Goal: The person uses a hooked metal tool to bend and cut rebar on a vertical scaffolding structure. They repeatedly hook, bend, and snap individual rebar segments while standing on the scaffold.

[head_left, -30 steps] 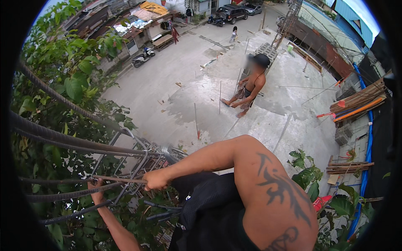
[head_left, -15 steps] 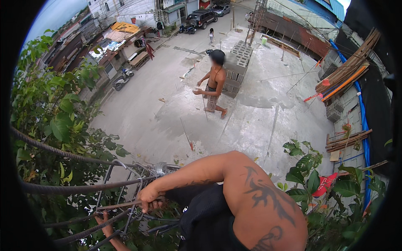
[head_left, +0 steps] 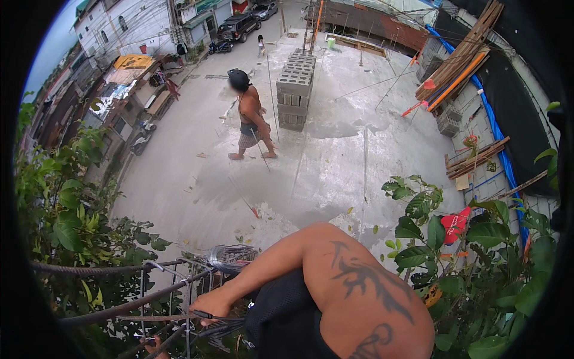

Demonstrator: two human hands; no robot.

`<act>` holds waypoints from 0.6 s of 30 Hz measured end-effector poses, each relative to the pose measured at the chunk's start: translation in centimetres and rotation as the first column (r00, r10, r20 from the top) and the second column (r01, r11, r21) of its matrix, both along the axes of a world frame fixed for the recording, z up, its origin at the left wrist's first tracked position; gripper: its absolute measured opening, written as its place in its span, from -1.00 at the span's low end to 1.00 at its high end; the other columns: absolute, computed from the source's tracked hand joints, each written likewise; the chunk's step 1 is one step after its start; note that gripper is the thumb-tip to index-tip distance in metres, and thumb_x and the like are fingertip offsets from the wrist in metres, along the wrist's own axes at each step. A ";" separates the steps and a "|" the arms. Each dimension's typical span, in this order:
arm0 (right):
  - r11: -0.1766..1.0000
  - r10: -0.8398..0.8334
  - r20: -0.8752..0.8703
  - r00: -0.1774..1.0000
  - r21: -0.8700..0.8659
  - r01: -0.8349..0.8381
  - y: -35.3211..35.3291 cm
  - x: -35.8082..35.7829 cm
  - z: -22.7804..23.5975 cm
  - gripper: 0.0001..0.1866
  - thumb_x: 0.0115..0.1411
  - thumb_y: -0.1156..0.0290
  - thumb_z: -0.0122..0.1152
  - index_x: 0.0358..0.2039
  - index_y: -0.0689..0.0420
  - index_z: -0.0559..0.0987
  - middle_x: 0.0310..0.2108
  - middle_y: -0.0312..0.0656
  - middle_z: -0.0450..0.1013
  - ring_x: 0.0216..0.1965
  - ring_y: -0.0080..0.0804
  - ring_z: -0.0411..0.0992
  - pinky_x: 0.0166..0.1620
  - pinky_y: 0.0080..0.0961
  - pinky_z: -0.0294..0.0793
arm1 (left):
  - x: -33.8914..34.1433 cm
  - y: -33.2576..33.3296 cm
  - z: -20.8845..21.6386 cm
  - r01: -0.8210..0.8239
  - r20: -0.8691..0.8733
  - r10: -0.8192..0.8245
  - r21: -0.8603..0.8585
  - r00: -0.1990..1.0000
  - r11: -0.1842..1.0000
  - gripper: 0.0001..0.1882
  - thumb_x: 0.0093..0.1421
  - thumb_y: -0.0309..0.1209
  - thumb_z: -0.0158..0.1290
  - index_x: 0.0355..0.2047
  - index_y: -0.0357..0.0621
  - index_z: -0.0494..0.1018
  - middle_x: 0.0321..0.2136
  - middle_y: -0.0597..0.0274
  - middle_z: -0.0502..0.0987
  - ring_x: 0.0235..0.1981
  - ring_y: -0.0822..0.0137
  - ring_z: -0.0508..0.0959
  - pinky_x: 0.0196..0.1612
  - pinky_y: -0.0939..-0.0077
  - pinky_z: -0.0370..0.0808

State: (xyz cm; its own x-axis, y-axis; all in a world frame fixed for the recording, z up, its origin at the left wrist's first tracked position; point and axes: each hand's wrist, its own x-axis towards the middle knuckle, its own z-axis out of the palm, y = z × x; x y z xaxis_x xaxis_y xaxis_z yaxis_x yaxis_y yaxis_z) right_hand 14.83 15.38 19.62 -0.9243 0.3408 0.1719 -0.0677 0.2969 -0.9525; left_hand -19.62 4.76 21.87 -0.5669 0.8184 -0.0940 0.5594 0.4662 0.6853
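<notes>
My tattooed right arm reaches across to a cage of steel reinforcing bars at lower left. There my right hand is closed at the end of a thin rusty rod, its fingertips partly hidden by dark rods. My left hand is low beside the cage, largely covered by bars and leaves, so its grip does not show. Bent steel ties cross the thick ribbed bars near my right hand. A coil of grey tie wire rests on the cage next to my right forearm.
Far below is a concrete slab with stacked hollow blocks and upright rods. A person walks on it. Leafy branches crowd the left, with more leaves at right. Planks lean along the right-hand wall.
The view has shifted, and the person below has walked left, away from the blocks. My right hand stays at the rod and cage. My left hand now shows less, lower behind the bars.
</notes>
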 end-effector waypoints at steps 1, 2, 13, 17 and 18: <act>0.977 -0.106 -0.082 0.991 0.175 0.119 -0.4 0.1 0.4 -0.63 0.15 0.20 0.07 -0.29 0.30 0.31 -0.60 0.00 0.37 -0.53 0.08 0.39 -0.42 -0.08 0.36 | 0.4 0.4 -0.2 -0.017 -0.012 0.017 0.005 1.000 1.000 -0.26 0.10 -0.10 0.11 0.06 -0.42 0.10 -0.01 -0.12 0.24 -0.04 0.11 0.27 -0.02 0.36 0.26; 0.984 -0.084 -0.078 0.993 0.151 0.095 -0.5 -0.2 0.8 -0.61 0.15 0.20 0.05 -0.29 0.32 0.31 -0.55 0.04 0.36 -0.46 0.12 0.38 -0.38 -0.06 0.35 | 0.7 0.4 -0.1 -0.025 -0.028 0.025 0.009 0.999 1.000 -0.27 0.09 -0.11 0.13 0.04 -0.42 0.11 -0.04 -0.11 0.25 -0.07 0.12 0.28 -0.04 0.36 0.27; 0.896 -0.233 -0.022 0.972 0.384 0.223 0.3 -6.1 2.4 -0.54 0.12 0.18 0.06 -0.25 0.41 0.36 -0.21 0.18 0.27 -0.19 0.13 0.35 -0.08 -0.02 0.32 | -3.0 0.6 -3.7 -0.091 -0.072 0.098 0.100 0.993 0.991 -0.39 -0.05 -0.23 0.29 -0.18 -0.45 0.29 -0.29 -0.01 0.41 -0.34 0.17 0.38 -0.28 0.38 0.38; 0.918 -0.240 0.133 0.962 0.352 0.181 1.0 -6.1 2.9 -0.54 0.16 0.15 0.03 -0.21 0.38 0.37 -0.28 0.13 0.40 -0.22 0.10 0.42 -0.08 -0.08 0.37 | -5.5 1.0 -5.5 -0.028 -0.227 0.156 0.481 0.961 0.876 -0.51 -0.24 -0.31 0.38 -0.49 -0.33 0.31 -0.60 0.20 0.39 -0.61 0.29 0.32 -0.52 0.43 0.34; 0.930 -0.203 0.152 0.967 0.338 0.142 1.2 -6.0 3.1 -0.54 0.17 0.14 0.03 -0.21 0.37 0.37 -0.27 0.14 0.41 -0.20 0.10 0.42 -0.07 -0.09 0.36 | -5.5 0.6 -5.3 -0.045 -0.097 0.092 0.409 0.991 0.911 -0.52 -0.24 -0.32 0.37 -0.46 -0.30 0.33 -0.59 0.22 0.40 -0.61 0.38 0.34 -0.53 0.48 0.36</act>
